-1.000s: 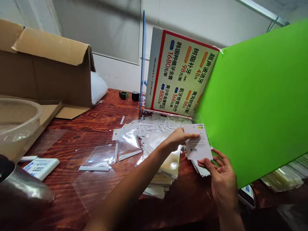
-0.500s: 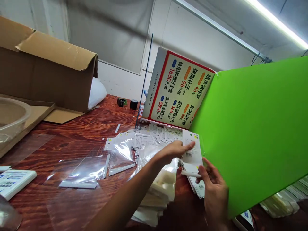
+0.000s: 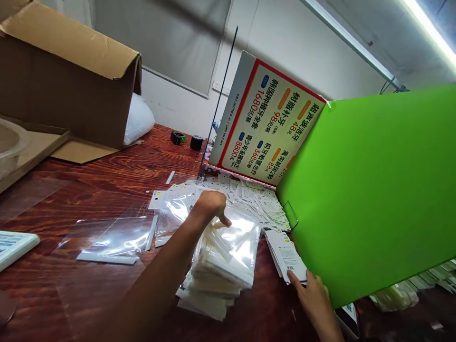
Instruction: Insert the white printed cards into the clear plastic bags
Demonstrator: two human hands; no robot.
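A thick stack of clear plastic bags (image 3: 231, 268) lies in front of me on the wooden table. My left hand (image 3: 213, 205) is over its far left corner, closed, with the thumb pressed on the shiny top bag. The other fingers curl away from view. To the right lies a smaller stack of white printed cards (image 3: 283, 251) with yellow marks. My right hand (image 3: 311, 287) grips its near edge, thumb on top and fingers partly hidden. Beyond both stacks spreads a loose heap of bagged cards (image 3: 249, 194).
A large bright green board (image 3: 370, 190) leans on the right, joined to a printed sign (image 3: 265, 123). An open cardboard box (image 3: 71, 90) stands at the back left. Loose clear sheets (image 3: 110, 237) with white strips lie left. Two tape rolls (image 3: 195, 142) sit behind.
My hands have parted. The left has let go of the white card and moved left to the bags; the right has dropped to the card stack. The view has shifted slightly.
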